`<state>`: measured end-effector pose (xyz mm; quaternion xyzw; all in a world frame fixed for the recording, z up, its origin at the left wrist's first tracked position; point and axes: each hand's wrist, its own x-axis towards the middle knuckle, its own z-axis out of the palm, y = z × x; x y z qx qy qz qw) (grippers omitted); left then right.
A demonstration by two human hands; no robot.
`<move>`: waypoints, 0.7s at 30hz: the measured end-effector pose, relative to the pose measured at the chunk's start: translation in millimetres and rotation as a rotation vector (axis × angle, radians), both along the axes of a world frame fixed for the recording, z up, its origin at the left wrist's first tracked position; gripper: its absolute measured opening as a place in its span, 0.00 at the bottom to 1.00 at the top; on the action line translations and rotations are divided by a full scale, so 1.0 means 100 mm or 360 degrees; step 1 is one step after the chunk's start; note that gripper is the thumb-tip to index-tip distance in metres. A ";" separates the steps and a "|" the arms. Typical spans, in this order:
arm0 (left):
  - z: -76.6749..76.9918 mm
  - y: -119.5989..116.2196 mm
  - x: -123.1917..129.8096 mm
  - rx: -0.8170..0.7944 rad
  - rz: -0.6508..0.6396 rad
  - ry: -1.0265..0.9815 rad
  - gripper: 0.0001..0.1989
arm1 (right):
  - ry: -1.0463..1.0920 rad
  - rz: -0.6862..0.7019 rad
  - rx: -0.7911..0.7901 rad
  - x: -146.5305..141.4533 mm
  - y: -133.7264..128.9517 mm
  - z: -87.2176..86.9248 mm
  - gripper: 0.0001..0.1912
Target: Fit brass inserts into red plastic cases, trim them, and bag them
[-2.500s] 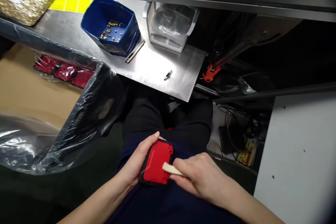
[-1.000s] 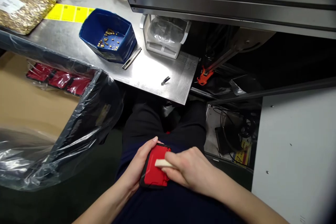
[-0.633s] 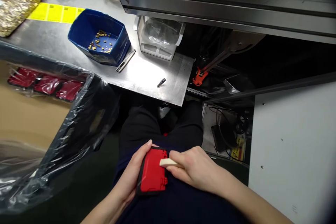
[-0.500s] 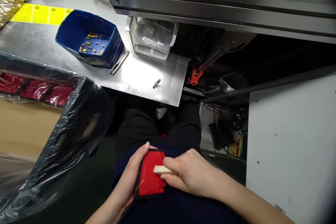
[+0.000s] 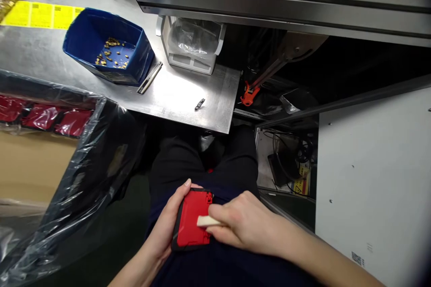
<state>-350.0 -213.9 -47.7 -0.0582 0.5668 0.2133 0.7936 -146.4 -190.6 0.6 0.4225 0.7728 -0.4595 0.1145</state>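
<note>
The case (image 5: 190, 219) is held over the lap (image 5: 173, 161), near side of the bench's (image 5: 215, 112) front edge, its long axis running away from the body. Its left edge is gripped by the left hand (image 5: 168, 217); across its right edge the stick (image 5: 206, 221) is pointed, pinched in the right hand (image 5: 237, 219).

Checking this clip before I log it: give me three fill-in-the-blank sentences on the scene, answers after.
The left hand holds a black-edged ____ case.
The pale strip is gripped by the ____.
Small gold-coloured pieces lie inside the ____ bin.

Missing words: red; right hand; blue.
</note>
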 end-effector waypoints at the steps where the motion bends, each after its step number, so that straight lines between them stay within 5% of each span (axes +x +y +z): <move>1: 0.00 -0.01 0.00 0.0008 0.0005 0.0011 0.21 | -0.0007 -0.0012 0.0012 0.00 0.00 -0.01 0.16; 16: 0.05 0.03 0.04 0.0155 -0.0092 0.0140 0.22 | 0.0019 -0.0122 0.0189 -0.09 -0.16 -0.09 0.14; 18: 0.06 0.05 0.06 0.0131 -0.0070 0.0096 0.22 | 0.0023 -0.0248 0.0279 -0.10 -0.14 -0.14 0.17; 21: 0.08 0.07 0.02 0.0079 -0.0014 -0.0010 0.23 | 0.0030 -0.0773 0.0361 -0.04 0.04 -0.33 0.23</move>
